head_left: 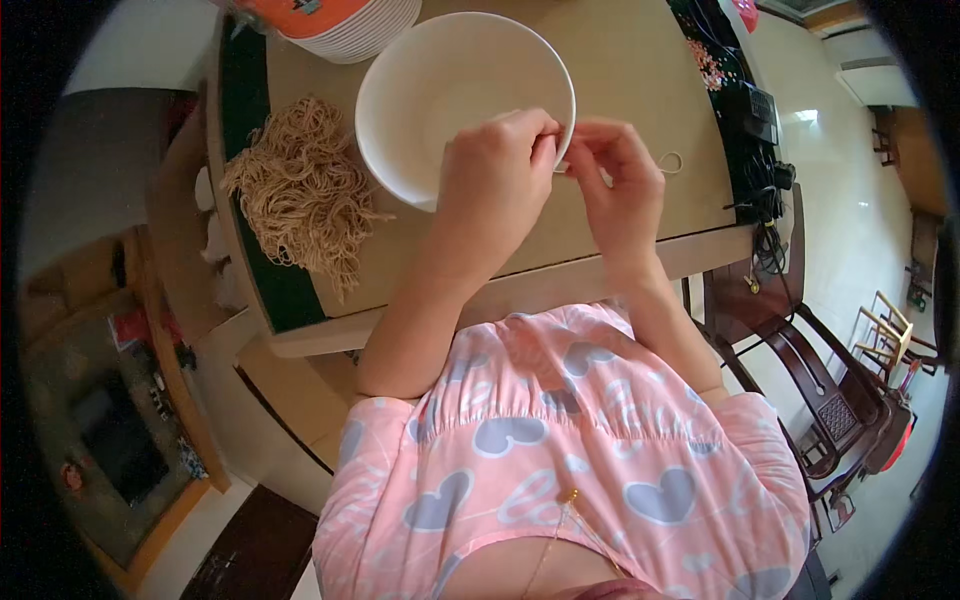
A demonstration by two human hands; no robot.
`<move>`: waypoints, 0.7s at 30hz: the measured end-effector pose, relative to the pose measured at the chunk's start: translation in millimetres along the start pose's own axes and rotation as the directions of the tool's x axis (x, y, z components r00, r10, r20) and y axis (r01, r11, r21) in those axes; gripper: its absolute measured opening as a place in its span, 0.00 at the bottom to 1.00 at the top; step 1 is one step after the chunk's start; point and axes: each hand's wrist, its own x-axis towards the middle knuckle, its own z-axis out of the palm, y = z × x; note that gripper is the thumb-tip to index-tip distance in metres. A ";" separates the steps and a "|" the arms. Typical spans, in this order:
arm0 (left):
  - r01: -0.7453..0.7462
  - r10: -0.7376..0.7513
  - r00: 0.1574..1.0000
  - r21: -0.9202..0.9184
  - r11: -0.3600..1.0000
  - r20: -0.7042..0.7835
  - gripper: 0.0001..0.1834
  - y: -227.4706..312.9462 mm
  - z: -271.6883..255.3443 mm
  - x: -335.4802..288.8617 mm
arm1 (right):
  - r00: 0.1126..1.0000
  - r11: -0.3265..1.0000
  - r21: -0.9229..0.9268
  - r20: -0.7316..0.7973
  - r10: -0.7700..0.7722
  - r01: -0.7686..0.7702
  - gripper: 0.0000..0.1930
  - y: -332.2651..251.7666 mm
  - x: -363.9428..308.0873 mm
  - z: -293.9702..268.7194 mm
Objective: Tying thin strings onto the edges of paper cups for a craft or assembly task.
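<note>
A large white paper bucket faces me with its open mouth on the table. At its right rim my left hand is closed in a pinch, thumb and forefinger against the edge. My right hand meets it from outside the rim, thumb and forefinger closed together. Whatever thin thing lies between the fingertips is hidden. A short pale loop of string shows just right of my right hand; I cannot tell if it runs into those fingers. Left of the bucket lies a tangled heap of beige strings.
A stack of nested white paper buckets, with an orange one on it, stands at the far left. Black cables and a dark box line the table's right edge. Dark wooden chairs stand to the right.
</note>
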 end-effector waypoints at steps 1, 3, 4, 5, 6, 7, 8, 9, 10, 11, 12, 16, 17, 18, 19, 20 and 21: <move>-0.002 0.002 1.000 -0.009 1.000 0.001 0.06 -0.6 0.0 -0.3 | 0.992 0.985 0.123 0.043 0.117 -0.122 0.15 -6.8 0.0 -3.8; -0.002 0.002 1.000 -0.022 1.000 -0.009 0.06 0.8 -1.6 -0.5 | 0.970 0.943 0.231 0.107 0.220 -0.239 0.15 -20.8 -1.1 -14.8; 0.013 -0.013 1.000 -0.062 0.998 -0.014 0.06 -0.2 -3.1 -0.9 | 0.953 0.910 0.288 0.130 0.272 -0.299 0.15 -26.1 -3.0 -20.2; 0.026 -0.028 0.999 -0.101 0.994 -0.018 0.06 -1.3 -4.6 -1.0 | 0.934 0.869 0.342 0.155 0.323 -0.358 0.15 -31.6 -4.5 -25.2; 0.028 -0.031 0.999 -0.105 0.994 -0.025 0.06 -2.5 -6.8 -1.5 | 0.943 0.879 0.341 0.149 0.299 -0.333 0.15 -38.2 -6.2 -28.9; 0.060 -0.056 0.998 -0.189 0.980 0.025 0.05 -3.9 -9.2 -1.0 | 0.943 0.881 0.337 0.154 0.296 -0.331 0.15 -47.4 -6.7 -29.3; 0.094 -0.076 0.994 -0.270 0.958 0.077 0.05 -6.1 -11.5 -0.2 | 0.957 0.901 0.332 0.162 0.239 -0.281 0.14 -57.7 -6.5 -28.9; 0.096 -0.080 0.994 -0.276 0.956 0.071 0.05 -8.9 -13.1 1.7 | 0.968 0.918 0.324 0.172 0.182 -0.230 0.13 -67.8 -5.8 -31.0; 0.163 -0.076 0.970 -0.385 0.908 0.232 0.06 -13.7 -15.2 5.6 | 0.966 0.952 0.277 0.252 0.060 -0.131 0.10 -76.8 -4.3 -34.2; 0.244 -0.048 0.921 -0.477 0.845 0.385 0.06 -19.0 -17.1 9.7 | 0.948 0.980 0.191 0.319 -0.009 -0.056 0.09 -84.4 -4.6 -34.5; 0.244 -0.053 0.926 -0.483 0.841 0.375 0.06 -22.9 -19.4 12.3 | 0.916 0.993 0.113 0.394 -0.073 0.031 0.09 -92.0 -4.0 -33.1; 0.525 -0.009 0.748 -0.584 0.619 0.664 0.12 -46.3 -26.8 24.7 | 0.854 0.955 -0.013 0.452 -0.259 0.296 0.10 -108.7 8.1 -17.9; 0.589 0.062 0.720 -0.656 0.471 0.691 0.14 -49.0 -29.4 21.6 | 0.847 0.953 -0.012 0.462 -0.263 0.302 0.10 -106.5 11.4 -15.2; 0.644 0.139 0.696 -0.698 0.313 0.705 0.15 -50.6 -31.9 20.1 | 0.834 0.925 -0.029 0.444 -0.328 0.380 0.10 -102.3 15.4 -11.9; 0.648 0.146 0.687 -0.691 0.320 0.712 0.17 -54.0 -28.3 20.6 | 0.815 0.890 -0.047 0.427 -0.392 0.454 0.10 -100.0 17.5 -9.9; 0.643 0.144 0.694 -0.697 0.316 0.706 0.17 -53.1 -28.4 18.7 | 0.822 0.903 -0.071 0.448 -0.351 0.424 0.11 -100.7 16.2 -11.4; 0.701 0.044 0.674 -0.657 0.278 0.738 0.15 -44.3 -31.4 16.5 | 0.818 0.902 -0.071 0.454 -0.352 0.427 0.11 -97.5 16.9 -13.5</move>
